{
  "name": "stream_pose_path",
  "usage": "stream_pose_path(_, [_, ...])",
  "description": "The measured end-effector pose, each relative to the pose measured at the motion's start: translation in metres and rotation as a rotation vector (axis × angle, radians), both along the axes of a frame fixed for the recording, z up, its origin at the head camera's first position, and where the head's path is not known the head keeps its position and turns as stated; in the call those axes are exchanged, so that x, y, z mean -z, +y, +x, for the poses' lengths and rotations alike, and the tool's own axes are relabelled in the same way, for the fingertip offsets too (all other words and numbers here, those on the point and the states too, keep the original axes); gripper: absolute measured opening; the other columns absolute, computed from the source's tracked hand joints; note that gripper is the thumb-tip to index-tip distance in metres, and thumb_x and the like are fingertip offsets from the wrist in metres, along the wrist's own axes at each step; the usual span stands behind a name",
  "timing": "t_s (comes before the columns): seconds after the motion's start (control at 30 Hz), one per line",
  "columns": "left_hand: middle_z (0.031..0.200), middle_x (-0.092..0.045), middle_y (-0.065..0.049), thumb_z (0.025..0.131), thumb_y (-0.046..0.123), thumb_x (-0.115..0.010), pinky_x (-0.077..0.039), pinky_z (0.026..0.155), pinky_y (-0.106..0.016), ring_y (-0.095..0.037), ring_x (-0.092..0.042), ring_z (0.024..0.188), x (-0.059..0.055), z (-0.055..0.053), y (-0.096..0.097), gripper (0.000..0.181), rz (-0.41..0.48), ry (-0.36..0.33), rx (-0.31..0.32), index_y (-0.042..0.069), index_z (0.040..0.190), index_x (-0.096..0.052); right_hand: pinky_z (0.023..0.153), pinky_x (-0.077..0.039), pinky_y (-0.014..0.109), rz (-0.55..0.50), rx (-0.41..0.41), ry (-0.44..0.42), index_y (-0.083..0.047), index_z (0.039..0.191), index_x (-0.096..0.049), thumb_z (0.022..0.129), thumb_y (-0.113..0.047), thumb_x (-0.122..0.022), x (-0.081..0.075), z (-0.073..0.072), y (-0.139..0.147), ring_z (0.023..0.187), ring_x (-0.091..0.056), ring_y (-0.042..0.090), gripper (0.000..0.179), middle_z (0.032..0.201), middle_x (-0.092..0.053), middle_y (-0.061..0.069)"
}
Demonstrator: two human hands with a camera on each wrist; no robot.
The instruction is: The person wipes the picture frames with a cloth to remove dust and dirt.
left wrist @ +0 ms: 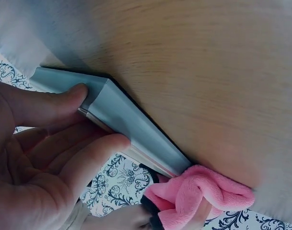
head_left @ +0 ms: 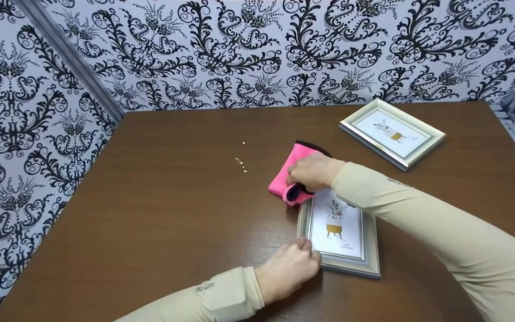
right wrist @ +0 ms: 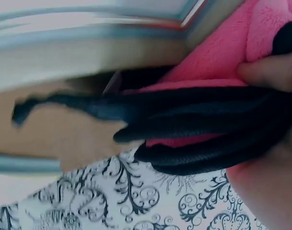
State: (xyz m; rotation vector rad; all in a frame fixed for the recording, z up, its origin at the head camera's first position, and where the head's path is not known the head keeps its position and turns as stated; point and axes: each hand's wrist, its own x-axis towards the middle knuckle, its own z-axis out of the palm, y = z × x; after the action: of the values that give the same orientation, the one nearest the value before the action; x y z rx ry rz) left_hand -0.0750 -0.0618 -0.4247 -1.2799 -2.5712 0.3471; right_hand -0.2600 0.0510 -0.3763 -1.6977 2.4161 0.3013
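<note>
A picture frame (head_left: 371, 243) with a silvery-cream border lies on the table, its print showing a plant in a yellow pot. My left hand (head_left: 289, 268) grips its near left corner; in the left wrist view the thumb (left wrist: 71, 98) and a bent finger lie along the frame's edge (left wrist: 131, 115). At the far left corner my right hand (head_left: 313, 170) holds a folded pink cleaning cloth (head_left: 284, 176) with black edging. The right wrist view shows the cloth (right wrist: 217, 57) bunched under the fingers against the frame's border (right wrist: 136, 52). That far corner is hidden beneath cloth and hand.
A second, similar picture frame (head_left: 434, 134) lies face up at the back right of the brown table (head_left: 172, 201). Small pale crumbs (head_left: 241, 163) are scattered left of the cloth. Patterned walls (head_left: 239, 53) border the table at the back and left.
</note>
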Motion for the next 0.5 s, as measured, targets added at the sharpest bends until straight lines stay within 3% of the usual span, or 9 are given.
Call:
stream_pose_path(0.13, [0.076,-0.058,0.001,0.065,0.015,-0.079,-0.049,0.052,-0.017,-0.01,-0.051,0.069,-0.001,0.0,-0.001,0.023,-0.009,0.004,0.001,0.014,0.083,-0.065,0.071,-0.051,0.035,0.056,0.005,-0.086,-0.017,0.093,-0.07,0.078,0.0,-0.068,-0.002,0.017,-0.006,0.077,-0.061,0.022,0.023,0.084,-0.063,0.001])
stream_pose_path(0.3, [0.072,-0.057,0.003,0.065,0.017,-0.078,-0.047,0.046,-0.019,-0.009,-0.053,0.066,0.001,-0.001,-0.001,0.02,-0.011,0.067,0.017,0.017,0.08,-0.066,0.063,-0.046,0.032,0.124,-0.023,-0.193,-0.018,0.093,-0.07,0.076,0.0,-0.066,-0.005,0.041,-0.016,0.068,-0.053,0.017,0.026,0.075,-0.061,-0.002])
stream_pose_path(0.4, [0.071,-0.056,0.002,0.065,0.018,-0.077,-0.046,0.045,-0.02,-0.01,-0.054,0.065,0.002,-0.001,-0.001,0.018,-0.007,0.084,0.022,0.017,0.079,-0.065,0.06,-0.043,0.032,0.14,-0.02,-0.203,-0.018,0.094,-0.07,0.076,0.002,-0.065,-0.007,0.045,-0.019,0.067,-0.05,0.017,0.027,0.074,-0.06,-0.002])
stream_pose_path(0.5, [0.072,-0.054,0.001,0.065,0.016,-0.076,-0.047,0.045,-0.019,-0.01,-0.051,0.065,0.003,-0.001,0.0,0.018,-0.003,0.071,0.021,0.015,0.079,-0.064,0.061,-0.045,0.031,0.148,0.026,-0.188,-0.018,0.097,-0.071,0.077,0.003,-0.066,-0.007,0.038,-0.017,0.068,-0.053,0.016,0.03,0.077,-0.063,-0.001])
